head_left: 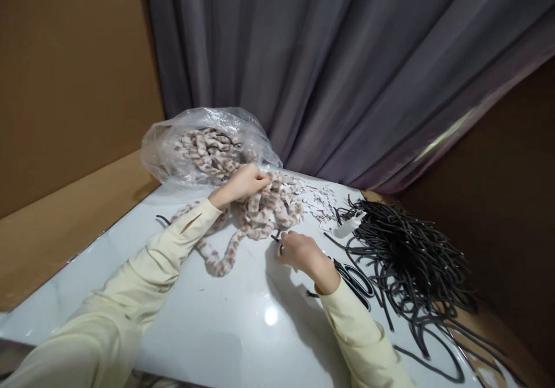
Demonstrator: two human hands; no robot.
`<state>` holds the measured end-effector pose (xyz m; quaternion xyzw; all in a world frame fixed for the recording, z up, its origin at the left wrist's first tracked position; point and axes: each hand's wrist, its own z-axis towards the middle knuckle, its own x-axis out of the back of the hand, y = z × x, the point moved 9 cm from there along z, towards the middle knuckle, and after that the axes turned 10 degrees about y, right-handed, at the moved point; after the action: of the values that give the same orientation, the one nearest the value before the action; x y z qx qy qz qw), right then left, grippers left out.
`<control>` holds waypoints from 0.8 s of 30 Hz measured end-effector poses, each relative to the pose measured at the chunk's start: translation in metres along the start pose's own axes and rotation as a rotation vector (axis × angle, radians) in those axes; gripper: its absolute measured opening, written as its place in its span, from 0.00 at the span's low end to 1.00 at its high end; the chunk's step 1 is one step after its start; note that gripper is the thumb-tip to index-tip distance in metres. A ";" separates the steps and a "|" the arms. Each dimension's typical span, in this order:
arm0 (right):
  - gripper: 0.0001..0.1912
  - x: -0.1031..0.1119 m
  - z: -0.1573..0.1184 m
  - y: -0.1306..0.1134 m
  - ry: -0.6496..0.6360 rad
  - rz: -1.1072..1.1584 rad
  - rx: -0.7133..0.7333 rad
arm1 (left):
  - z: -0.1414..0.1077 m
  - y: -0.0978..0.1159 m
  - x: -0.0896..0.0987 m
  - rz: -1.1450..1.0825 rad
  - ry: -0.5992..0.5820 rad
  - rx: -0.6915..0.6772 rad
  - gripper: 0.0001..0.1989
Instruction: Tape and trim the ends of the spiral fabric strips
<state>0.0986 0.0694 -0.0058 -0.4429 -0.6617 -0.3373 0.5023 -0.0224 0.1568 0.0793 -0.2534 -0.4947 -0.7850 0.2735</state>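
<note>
Fluffy white-and-brown cords point(260, 206) lie in a loose heap on the white table point(203, 330). My left hand point(247, 183) is closed in a pinch at the top of this heap, on one fluffy cord. Lower and to the right, my right hand point(300, 254) has its fingers curled together just above the table, near a short dark cord end point(276, 237); what they hold is hidden. Black-handled scissors point(355, 281) rest beside my right wrist, partly covered by it.
A clear plastic bag point(169, 145) with more fluffy cords stands at the back left. Black cords point(411, 255) are piled on the right, beside a white bottle point(349, 225). Paper scraps point(321, 200) lie at the back, before a grey curtain point(303, 70).
</note>
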 end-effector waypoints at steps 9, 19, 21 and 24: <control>0.18 0.035 -0.013 -0.017 0.063 0.515 0.438 | -0.012 0.033 0.006 0.159 0.122 -0.334 0.13; 0.22 0.062 -0.012 -0.003 0.230 1.017 0.425 | -0.011 0.015 -0.015 -0.031 -0.110 -0.107 0.16; 0.22 0.062 -0.009 0.001 0.258 1.076 0.412 | -0.013 0.005 -0.025 -0.099 -0.185 0.006 0.15; 0.22 0.057 -0.004 0.006 0.248 1.200 0.357 | -0.017 -0.002 -0.035 -0.243 -0.241 0.167 0.13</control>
<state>0.0996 0.0826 0.0505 -0.6037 -0.2814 0.0693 0.7427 -0.0003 0.1479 0.0481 -0.2606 -0.6143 -0.7324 0.1357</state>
